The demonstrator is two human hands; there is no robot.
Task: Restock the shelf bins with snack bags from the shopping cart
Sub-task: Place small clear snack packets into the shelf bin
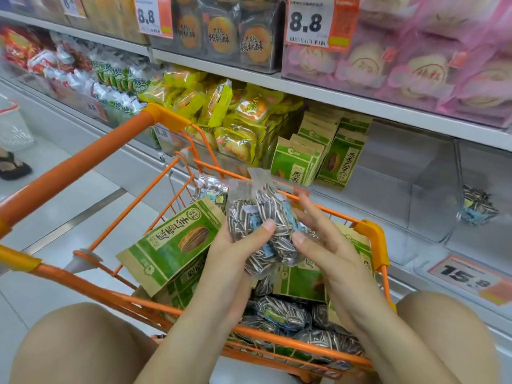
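Above the orange shopping cart [368, 231], my left hand [235, 250] and my right hand [318, 239] together hold a bunch of clear bags of striped sunflower seeds [266, 217]. My left thumb presses on the bags' front, and my right fingers curl around their right side. More seed bags [282, 311] and green paper snack bags [177, 242] lie in the cart. One seed bag [476, 206] sits in the clear shelf bin [432, 195] at the right. Green paper bags [340, 159] stand in the bin to its left.
Yellow snack bags [227, 115] fill the bin left of the green ones. Upper shelves hold cookie packs [221, 31] and pink pastry packs [415, 65] with 8.8 price tags. A 15.8 tag [468, 275] hangs on the low shelf edge. My knees frame the cart. A person's sandalled foot [13, 164] is at far left.
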